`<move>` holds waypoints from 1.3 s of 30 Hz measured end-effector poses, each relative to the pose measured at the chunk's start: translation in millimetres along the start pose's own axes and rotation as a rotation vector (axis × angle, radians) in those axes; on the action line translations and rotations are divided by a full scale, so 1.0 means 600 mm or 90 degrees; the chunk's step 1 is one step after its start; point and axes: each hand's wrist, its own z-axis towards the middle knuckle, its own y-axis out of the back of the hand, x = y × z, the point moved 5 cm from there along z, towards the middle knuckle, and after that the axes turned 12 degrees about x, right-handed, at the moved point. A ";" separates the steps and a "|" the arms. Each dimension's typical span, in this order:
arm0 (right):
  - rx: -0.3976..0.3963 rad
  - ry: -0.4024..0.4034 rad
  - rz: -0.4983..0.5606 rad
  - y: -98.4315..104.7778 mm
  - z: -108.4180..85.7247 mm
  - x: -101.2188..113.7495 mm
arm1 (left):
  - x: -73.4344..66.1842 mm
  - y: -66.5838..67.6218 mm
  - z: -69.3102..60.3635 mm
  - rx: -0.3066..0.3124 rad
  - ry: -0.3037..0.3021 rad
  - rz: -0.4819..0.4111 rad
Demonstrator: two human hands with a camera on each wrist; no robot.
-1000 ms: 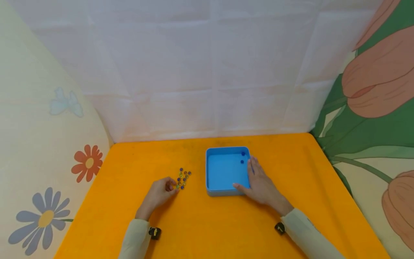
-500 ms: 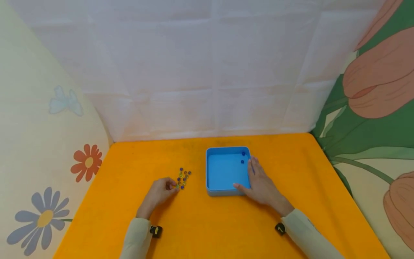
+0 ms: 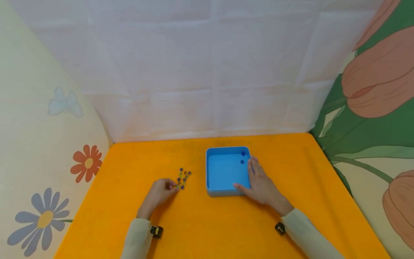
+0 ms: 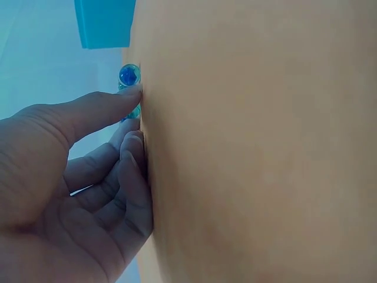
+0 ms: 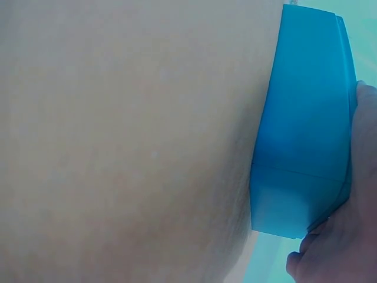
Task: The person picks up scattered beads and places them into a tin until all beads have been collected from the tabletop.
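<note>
Several small marbles (image 3: pixel 184 179), dark blue and yellowish, lie in a loose cluster on the orange table. My left hand (image 3: pixel 159 194) is at the cluster's near left edge, thumb and forefinger around a greenish marble (image 3: pixel 177 186). In the left wrist view a marble (image 4: pixel 129 75) shows just past the thumb tip of the left hand (image 4: pixel 76 177), whose other fingers are curled. My right hand (image 3: pixel 262 187) grips the right side of a square blue tray (image 3: pixel 211 192), thumb over the near rim. Two dark blue marbles (image 3: pixel 242 162) lie inside at the right.
An orange cloth covers the table (image 3: pixel 207 230). Behind it hangs a white sheet (image 3: pixel 194 72). Flower-printed cloths stand at the left (image 3: pixel 32 144) and at the right (image 3: pixel 372 144). Dark wrist devices sit at both sleeves.
</note>
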 end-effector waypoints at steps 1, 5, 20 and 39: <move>0.001 0.001 -0.001 0.000 0.000 0.000 | 0.000 0.000 0.000 -0.001 0.001 0.001; 0.000 0.001 -0.002 0.000 -0.001 0.000 | -0.003 0.000 -0.002 0.001 -0.001 0.003; -0.004 0.001 0.000 0.001 0.000 0.000 | -0.006 0.000 -0.002 -0.012 -0.011 0.006; 0.001 0.000 -0.005 0.003 -0.003 0.002 | -0.015 0.003 -0.005 -0.005 -0.037 0.046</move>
